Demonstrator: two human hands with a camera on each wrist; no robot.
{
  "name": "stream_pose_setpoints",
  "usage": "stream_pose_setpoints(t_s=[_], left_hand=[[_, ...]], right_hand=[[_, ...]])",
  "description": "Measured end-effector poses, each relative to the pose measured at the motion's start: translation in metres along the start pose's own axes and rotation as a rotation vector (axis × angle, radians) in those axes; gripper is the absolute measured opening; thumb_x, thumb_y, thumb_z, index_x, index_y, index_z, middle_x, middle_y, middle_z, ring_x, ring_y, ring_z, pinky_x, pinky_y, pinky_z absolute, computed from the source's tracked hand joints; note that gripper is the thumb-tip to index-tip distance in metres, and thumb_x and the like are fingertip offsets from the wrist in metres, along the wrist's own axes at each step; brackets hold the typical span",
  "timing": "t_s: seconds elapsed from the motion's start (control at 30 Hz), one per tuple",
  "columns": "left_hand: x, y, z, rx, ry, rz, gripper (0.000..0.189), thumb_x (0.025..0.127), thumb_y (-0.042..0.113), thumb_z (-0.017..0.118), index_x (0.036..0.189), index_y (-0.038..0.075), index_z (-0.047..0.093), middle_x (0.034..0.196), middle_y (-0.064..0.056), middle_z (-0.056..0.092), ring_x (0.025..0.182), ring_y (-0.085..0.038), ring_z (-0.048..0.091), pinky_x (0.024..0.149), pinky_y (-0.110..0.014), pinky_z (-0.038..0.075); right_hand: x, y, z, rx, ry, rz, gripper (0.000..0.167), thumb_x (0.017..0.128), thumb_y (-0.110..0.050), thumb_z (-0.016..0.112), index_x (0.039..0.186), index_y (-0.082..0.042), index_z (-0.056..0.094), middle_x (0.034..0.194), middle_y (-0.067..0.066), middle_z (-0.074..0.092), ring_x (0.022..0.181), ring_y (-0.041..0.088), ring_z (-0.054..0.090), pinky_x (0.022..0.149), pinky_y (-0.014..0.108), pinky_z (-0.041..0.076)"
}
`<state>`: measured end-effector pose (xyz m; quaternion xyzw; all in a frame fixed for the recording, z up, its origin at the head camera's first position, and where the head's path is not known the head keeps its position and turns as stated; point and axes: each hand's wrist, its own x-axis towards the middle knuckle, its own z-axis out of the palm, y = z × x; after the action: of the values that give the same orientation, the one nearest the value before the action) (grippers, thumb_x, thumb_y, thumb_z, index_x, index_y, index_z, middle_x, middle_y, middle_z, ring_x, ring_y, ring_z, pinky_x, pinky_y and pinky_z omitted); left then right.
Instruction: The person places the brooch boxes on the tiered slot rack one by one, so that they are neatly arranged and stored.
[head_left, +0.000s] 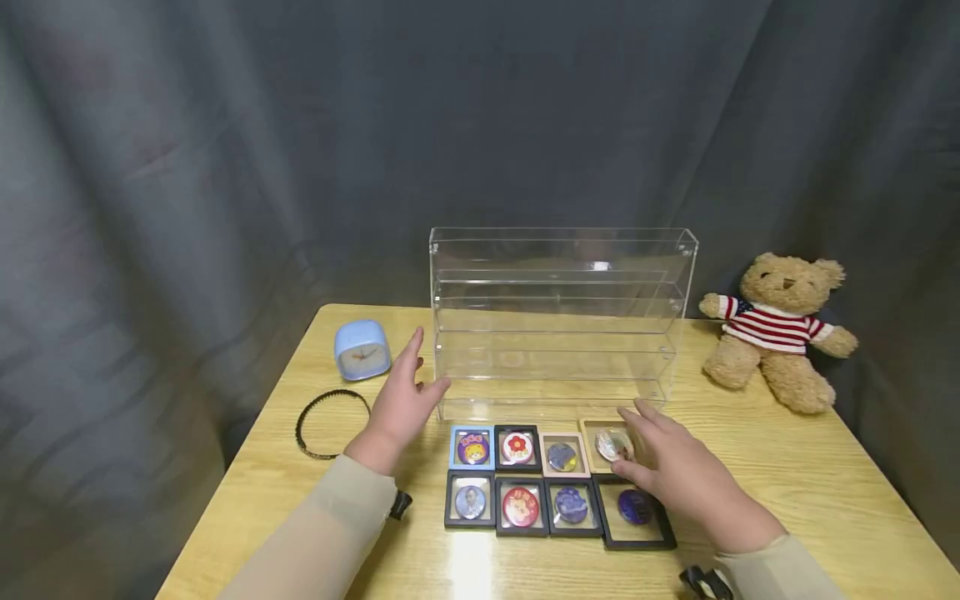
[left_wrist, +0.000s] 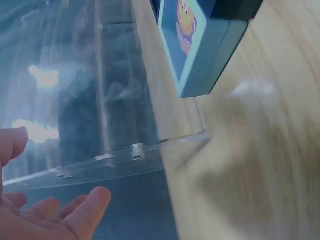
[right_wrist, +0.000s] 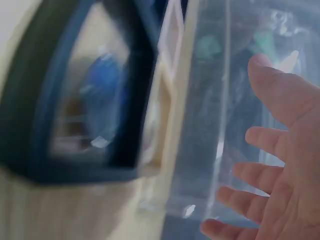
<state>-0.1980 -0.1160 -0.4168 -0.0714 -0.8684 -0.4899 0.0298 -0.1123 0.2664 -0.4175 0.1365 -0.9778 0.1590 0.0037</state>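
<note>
A clear acrylic display case (head_left: pixel 562 250) with several shelves stands upright on the table. Beside its left end my left hand (head_left: pixel 397 408) is raised, fingers spread and thumb apart, holding nothing; the left wrist view shows these fingers near the case's edge (left_wrist: pixel 115 162). In front of the case lie small framed badges in two rows, among them a blue frame (head_left: pixel 452 454) and a larger black frame (head_left: pixel 637 544). Over the cream frame (head_left: pixel 587 450) at the right reaches my right hand (head_left: pixel 690 475), overlapping it in the head view. Its fingers (right_wrist: pixel 265 142) are extended and hold nothing.
A light blue clock (head_left: pixel 360 337) stands at the back left, with a black ring-shaped band (head_left: pixel 300 429) in front of it. At the right sits a teddy bear (head_left: pixel 772 325) in a striped sweater. A dark curtain (head_left: pixel 562 108) hangs behind the wooden table (head_left: pixel 787 467).
</note>
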Motion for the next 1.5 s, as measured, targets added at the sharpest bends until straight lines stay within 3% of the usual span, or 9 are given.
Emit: stream_pose_setpoints(t_s=[0.13, 0.47, 0.6, 0.73, 0.83, 0.93, 1.3, 1.5], left_hand=[[0.009, -0.011, 0.005, -0.125, -0.005, -0.064, 0.090, 0.095, 0.025, 0.068, 0.160, 0.032, 0.007, 0.163, 0.003, 0.019, 0.139, -0.033, 0.037, 0.099, -0.041, 0.048], [0.017, -0.025, 0.016, -0.085, 0.000, -0.103, 0.075, 0.097, 0.016, 0.064, 0.157, 0.038, 0.025, 0.158, 0.002, 0.032, 0.127, -0.030, 0.051, 0.092, -0.042, 0.054], [0.017, -0.027, 0.017, -0.072, 0.002, -0.114, 0.072, 0.098, 0.019, 0.063, 0.156, 0.042, 0.027, 0.158, 0.005, 0.033, 0.126, -0.029, 0.052, 0.090, -0.043, 0.055], [0.016, -0.027, 0.017, -0.063, 0.001, -0.114, 0.072, 0.098, 0.020, 0.063, 0.155, 0.044, 0.026, 0.158, 0.004, 0.032, 0.127, -0.029, 0.052, 0.091, -0.045, 0.054], [0.017, -0.028, 0.017, -0.052, 0.002, -0.112, 0.072, 0.098, 0.020, 0.062, 0.155, 0.045, 0.026, 0.158, 0.004, 0.033, 0.126, -0.029, 0.052, 0.092, -0.046, 0.053], [0.017, -0.028, 0.016, -0.041, 0.000, -0.108, 0.071, 0.098, 0.022, 0.062, 0.155, 0.045, 0.026, 0.158, 0.003, 0.033, 0.126, -0.029, 0.052, 0.093, -0.048, 0.052], [0.018, -0.030, 0.014, -0.021, -0.026, -0.087, 0.071, 0.099, 0.020, 0.061, 0.156, 0.041, 0.025, 0.157, -0.007, 0.035, 0.125, -0.030, 0.053, 0.095, -0.050, 0.051], [0.018, -0.028, 0.013, 0.002, -0.038, -0.096, 0.072, 0.099, 0.019, 0.061, 0.156, 0.043, 0.024, 0.156, -0.007, 0.036, 0.124, -0.030, 0.054, 0.091, -0.049, 0.052]], right_hand=[[-0.004, 0.013, 0.010, 0.031, -0.043, 0.066, 0.085, 0.085, -0.051, 0.073, 0.151, -0.006, 0.042, 0.150, 0.028, 0.037, 0.129, 0.054, 0.038, 0.096, 0.070, 0.038], [-0.010, 0.030, 0.023, 0.021, -0.176, 0.204, 0.094, 0.080, -0.057, 0.075, 0.142, 0.007, 0.048, 0.130, 0.031, 0.052, 0.117, 0.053, 0.049, 0.088, 0.065, 0.046], [-0.011, 0.032, 0.023, -0.014, -0.180, 0.211, 0.073, 0.080, -0.050, 0.078, 0.126, 0.005, 0.064, 0.109, 0.017, 0.061, 0.099, 0.039, 0.061, 0.082, 0.057, 0.051], [-0.011, 0.036, 0.025, -0.002, -0.162, 0.198, 0.044, 0.080, -0.037, 0.081, 0.106, -0.002, 0.074, 0.095, 0.005, 0.065, 0.088, 0.028, 0.064, 0.078, 0.051, 0.054], [-0.010, 0.039, 0.025, 0.016, -0.185, 0.213, 0.021, 0.082, -0.029, 0.080, 0.092, -0.011, 0.076, 0.088, 0.000, 0.067, 0.081, 0.022, 0.064, 0.074, 0.048, 0.054], [-0.011, 0.040, 0.021, 0.028, -0.220, 0.228, 0.008, 0.086, -0.025, 0.077, 0.085, -0.018, 0.073, 0.081, -0.006, 0.065, 0.073, 0.013, 0.060, 0.068, 0.043, 0.053], [-0.001, 0.035, -0.025, 0.170, -0.195, 0.231, 0.016, 0.088, -0.019, 0.075, 0.097, -0.011, 0.064, 0.091, -0.002, 0.064, 0.080, 0.016, 0.059, 0.064, 0.038, 0.050], [0.014, 0.032, -0.059, 0.149, -0.108, 0.217, 0.033, 0.093, -0.020, 0.071, 0.121, -0.004, 0.064, 0.101, 0.008, 0.066, 0.088, 0.026, 0.063, 0.065, 0.042, 0.052]])
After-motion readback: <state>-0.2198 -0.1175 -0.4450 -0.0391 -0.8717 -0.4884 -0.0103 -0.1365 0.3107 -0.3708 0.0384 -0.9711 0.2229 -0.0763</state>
